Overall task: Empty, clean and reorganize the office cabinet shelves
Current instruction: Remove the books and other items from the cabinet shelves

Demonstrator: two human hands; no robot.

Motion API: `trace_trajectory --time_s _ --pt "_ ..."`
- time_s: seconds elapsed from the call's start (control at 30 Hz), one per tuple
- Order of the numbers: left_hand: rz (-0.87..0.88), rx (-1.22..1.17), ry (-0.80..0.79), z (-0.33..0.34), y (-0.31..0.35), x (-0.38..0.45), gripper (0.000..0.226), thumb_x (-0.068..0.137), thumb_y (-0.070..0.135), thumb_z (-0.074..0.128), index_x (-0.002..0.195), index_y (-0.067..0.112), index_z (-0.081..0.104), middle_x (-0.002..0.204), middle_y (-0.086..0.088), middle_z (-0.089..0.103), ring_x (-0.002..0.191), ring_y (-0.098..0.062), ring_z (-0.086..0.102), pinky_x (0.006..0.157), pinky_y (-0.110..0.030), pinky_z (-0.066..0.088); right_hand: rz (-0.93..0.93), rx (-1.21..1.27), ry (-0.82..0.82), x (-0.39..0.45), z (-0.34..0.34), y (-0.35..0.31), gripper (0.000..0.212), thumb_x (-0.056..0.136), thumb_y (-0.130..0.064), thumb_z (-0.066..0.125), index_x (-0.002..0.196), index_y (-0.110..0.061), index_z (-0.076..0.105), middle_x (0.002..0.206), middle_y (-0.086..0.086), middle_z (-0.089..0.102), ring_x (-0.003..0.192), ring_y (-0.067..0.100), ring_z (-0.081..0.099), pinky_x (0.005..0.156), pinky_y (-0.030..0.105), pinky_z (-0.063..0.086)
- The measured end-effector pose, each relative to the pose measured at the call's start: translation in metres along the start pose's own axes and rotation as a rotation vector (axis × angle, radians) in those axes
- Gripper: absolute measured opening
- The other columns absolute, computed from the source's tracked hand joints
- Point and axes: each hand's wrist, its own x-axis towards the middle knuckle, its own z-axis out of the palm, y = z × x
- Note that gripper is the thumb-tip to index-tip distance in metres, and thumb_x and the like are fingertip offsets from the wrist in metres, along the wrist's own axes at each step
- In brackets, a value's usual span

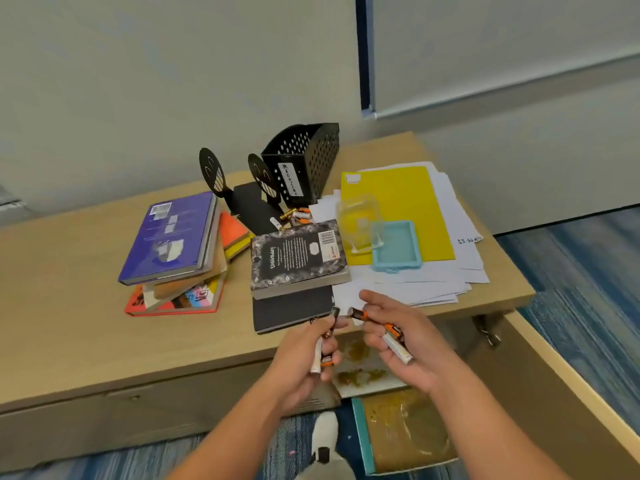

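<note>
My left hand (pixel 304 358) grips a few batteries (pixel 323 351), orange-black and white ones, above the front edge of the low wooden cabinet top (pixel 69 323). My right hand (pixel 401 344) holds more batteries (pixel 394 336), with one orange-black cell pinched between thumb and fingers, its tip pointing at the left hand. More loose batteries (pixel 294 214) lie near the black perforated magazine holder (pixel 304 164). A clear plastic container (pixel 358 223) and its light blue lid (pixel 396 245) rest on a yellow folder (pixel 401 202).
A stack of books with a purple one on top (pixel 173 237) lies at left. A black patterned book (pixel 298 258) sits on a dark notebook in the middle. Black bookends (pixel 239 188) stand behind. White papers (pixel 457 244) spread right. The open cabinet door (pixel 554 393) and a stained shelf (pixel 363 368) lie below.
</note>
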Motion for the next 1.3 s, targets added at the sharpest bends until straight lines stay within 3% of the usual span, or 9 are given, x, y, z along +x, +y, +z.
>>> trace_trajectory --time_s 0.2,0.47,0.57,0.73,0.83,1.0,1.07,1.2,1.3 --pt "0.028 -0.126 -0.051 -0.055 0.052 0.034 0.036 0.098 0.026 0.054 0.123 0.000 0.059 0.063 -0.004 0.044 0.051 -0.014 0.047 0.031 -0.019 0.031 -0.095 0.006 0.066 0.072 0.057 -0.009 0.027 0.091 0.008 0.051 0.110 -0.001 0.069 0.070 0.006 0.045 0.053 0.011 0.037 0.043 0.021 0.032" --pt "-0.048 -0.133 -0.148 -0.067 0.156 0.119 0.027 0.100 0.024 0.053 0.118 0.007 0.063 0.070 -0.005 0.052 0.056 -0.014 0.050 0.034 -0.018 0.035 -0.354 -0.054 0.327 0.145 0.103 -0.081 0.029 0.098 0.004 0.047 0.118 -0.006 0.066 0.067 0.003 0.048 0.053 0.011 0.039 0.043 0.021 0.035" --pt "-0.113 -0.280 -0.104 -0.074 0.184 0.148 0.025 0.102 0.023 0.051 0.113 0.006 0.065 0.075 -0.007 0.054 0.061 -0.015 0.053 0.041 -0.020 0.045 -0.332 -0.036 0.381 0.168 0.108 -0.077 0.029 0.099 0.004 0.046 0.117 -0.007 0.066 0.068 0.004 0.046 0.053 0.012 0.037 0.043 0.021 0.034" --pt "-0.201 -0.547 0.059 -0.093 0.199 0.186 0.022 0.102 0.015 0.049 0.116 0.003 0.062 0.117 -0.018 0.063 0.092 -0.025 0.061 0.058 -0.032 0.058 -0.171 -0.101 0.500 0.220 0.132 -0.058 0.028 0.099 0.001 0.047 0.121 -0.004 0.064 0.076 0.005 0.043 0.055 0.012 0.034 0.048 0.022 0.032" --pt "-0.187 -0.613 0.115 -0.102 0.202 0.193 0.022 0.104 0.014 0.044 0.113 -0.001 0.059 0.115 -0.021 0.064 0.101 -0.032 0.063 0.073 -0.041 0.056 -0.130 -0.062 0.555 0.242 0.147 -0.051 0.020 0.098 -0.003 0.053 0.115 -0.002 0.063 0.088 0.009 0.048 0.056 0.013 0.039 0.053 0.024 0.032" --pt "-0.195 -0.706 0.156 -0.115 0.201 0.199 0.041 0.104 0.028 0.048 0.131 -0.002 0.049 0.129 -0.025 0.059 0.120 -0.040 0.056 0.095 -0.054 0.048 -0.134 -0.031 0.546 0.249 0.158 -0.049 0.022 0.100 -0.023 0.056 0.113 -0.006 0.064 0.109 0.015 0.050 0.092 0.026 0.057 0.072 0.038 0.052" --pt "-0.188 -0.747 0.158 -0.117 0.201 0.198 0.042 0.102 0.028 0.052 0.131 -0.001 0.046 0.129 -0.028 0.057 0.118 -0.044 0.057 0.102 -0.057 0.046 -0.133 -0.061 0.536 0.249 0.157 -0.049 0.021 0.100 -0.029 0.057 0.108 -0.010 0.065 0.117 0.016 0.048 0.102 0.029 0.055 0.075 0.045 0.052" --pt "-0.149 -0.741 0.158 -0.116 0.203 0.185 0.045 0.100 0.025 0.055 0.139 0.009 0.041 0.130 -0.029 0.052 0.122 -0.050 0.053 0.100 -0.057 0.047 -0.139 -0.100 0.518 0.248 0.156 -0.047 0.037 0.098 -0.037 0.059 0.123 -0.010 0.064 0.136 0.019 0.046 0.135 0.036 0.039 0.090 0.052 0.048" --pt "-0.120 -0.698 0.154 -0.115 0.206 0.175 0.029 0.099 0.023 0.055 0.122 0.006 0.050 0.116 -0.026 0.052 0.124 -0.050 0.051 0.106 -0.058 0.043 -0.178 -0.138 0.530 0.245 0.158 -0.046 0.031 0.100 -0.035 0.057 0.122 -0.015 0.062 0.142 0.007 0.048 0.139 0.032 0.035 0.104 0.054 0.044"
